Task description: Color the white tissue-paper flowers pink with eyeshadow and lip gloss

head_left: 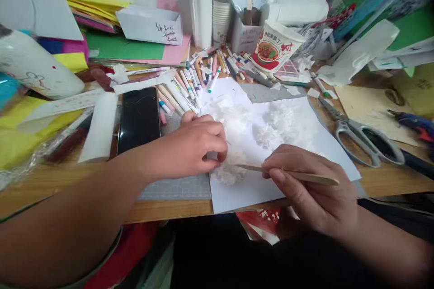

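Note:
My right hand [308, 185] grips a flat wooden stick [315, 177] between thumb and fingers. Its thin end reaches left to a crumpled, fluffy white clump [230, 174], which looks like tissue. At that clump's upper left edge, my left hand [200, 144] is closed, with thumb and forefinger pinching the white material; the exact grip is partly hidden. Another fluffy white pile [233, 119] lies just beyond my left fingers, and one more [285, 124] sits beyond my right hand. All of them rest on a white paper sheet [251, 198].
A black phone [139, 115] lies left of my left hand. Several markers [190, 81] are heaped behind it, near a tilted paper noodle cup [276, 47]. Scissors [362, 135] and a glue gun [415, 124] lie right. A grey cutting mat [179, 189] is under the paper.

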Motion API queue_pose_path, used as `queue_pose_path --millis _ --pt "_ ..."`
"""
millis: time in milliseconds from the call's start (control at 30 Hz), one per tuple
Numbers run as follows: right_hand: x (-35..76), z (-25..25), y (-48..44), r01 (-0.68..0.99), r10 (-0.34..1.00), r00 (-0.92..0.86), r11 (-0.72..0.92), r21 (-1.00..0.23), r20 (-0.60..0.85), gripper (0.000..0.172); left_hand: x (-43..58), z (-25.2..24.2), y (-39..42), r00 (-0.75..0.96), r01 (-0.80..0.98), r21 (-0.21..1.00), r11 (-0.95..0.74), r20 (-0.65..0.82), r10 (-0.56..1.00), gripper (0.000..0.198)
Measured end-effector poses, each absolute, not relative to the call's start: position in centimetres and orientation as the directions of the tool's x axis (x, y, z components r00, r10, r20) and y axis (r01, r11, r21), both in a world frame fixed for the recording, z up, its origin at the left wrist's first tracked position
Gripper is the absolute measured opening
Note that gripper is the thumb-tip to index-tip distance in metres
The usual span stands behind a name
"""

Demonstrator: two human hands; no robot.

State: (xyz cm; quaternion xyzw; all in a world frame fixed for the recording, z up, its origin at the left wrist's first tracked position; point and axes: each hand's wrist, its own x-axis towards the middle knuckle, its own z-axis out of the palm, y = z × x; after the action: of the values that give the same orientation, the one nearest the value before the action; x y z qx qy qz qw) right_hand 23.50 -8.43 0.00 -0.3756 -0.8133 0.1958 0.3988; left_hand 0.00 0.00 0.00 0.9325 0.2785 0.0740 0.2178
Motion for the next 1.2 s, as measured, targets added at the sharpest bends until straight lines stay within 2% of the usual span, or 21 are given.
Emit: queue_pose_path --millis 267,433,533,700,833,933,1000,1133,1200 --pt "24.2 -0.7 -8.2 0.478 0.878 -0.241 0.479 -0.736 0.414 0.013 0.2 -0.1 0.2 0.851 0.458 0.475 -0.751 0.010 0.525 0.018" --pt "24.6 -1.4 -8.5 0.332 0.924 -0.103 0.381 -0.863 0.368 0.016 0.0 -0.4 0.3 0.840 0.480 0.453 -0.752 0.012 0.543 0.021" --pt "24.6 -1.4 -8.7 0.251 0.910 -0.093 0.414 -0.875 0.404 0.015 0.1 -0.6 0.3 0.842 0.480 0.444 -0.757 0.011 0.540 0.022" --pt "24.5 -1.5 -8.8 0.255 0.918 -0.147 0.395 -0.882 0.369 0.014 0.1 -0.4 0.5 0.835 0.476 0.472 -0.743 0.022 0.549 0.019" --pt "24.3 -1.5 -8.4 0.307 0.934 -0.115 0.358 -0.882 0.339 0.014 -0.6 0.1 1.4 0.712 0.555 0.512 -0.656 0.116 0.693 0.010" --pt "24.2 -1.2 -8.1 0.347 0.939 -0.097 0.342 -0.873 0.329 0.016 -1.2 0.4 2.1 0.558 0.684 0.451 -0.573 0.181 0.810 0.014" --pt "24.2 -1.1 -8.1 0.378 0.940 -0.084 0.338 -0.862 0.332 0.017 -1.6 0.4 2.4 0.508 0.755 0.382 -0.534 0.174 0.843 0.013" --pt "24.2 -1.3 -7.9 0.430 0.939 -0.077 0.336 -0.838 0.337 0.019 -1.9 0.3 2.4 0.500 0.822 0.278 -0.496 0.061 0.864 0.006" --pt "24.2 -1.4 -7.8 0.437 0.938 -0.076 0.335 -0.835 0.337 0.021 -2.0 0.1 2.3 0.521 0.825 0.256 -0.503 -0.001 0.854 0.010"
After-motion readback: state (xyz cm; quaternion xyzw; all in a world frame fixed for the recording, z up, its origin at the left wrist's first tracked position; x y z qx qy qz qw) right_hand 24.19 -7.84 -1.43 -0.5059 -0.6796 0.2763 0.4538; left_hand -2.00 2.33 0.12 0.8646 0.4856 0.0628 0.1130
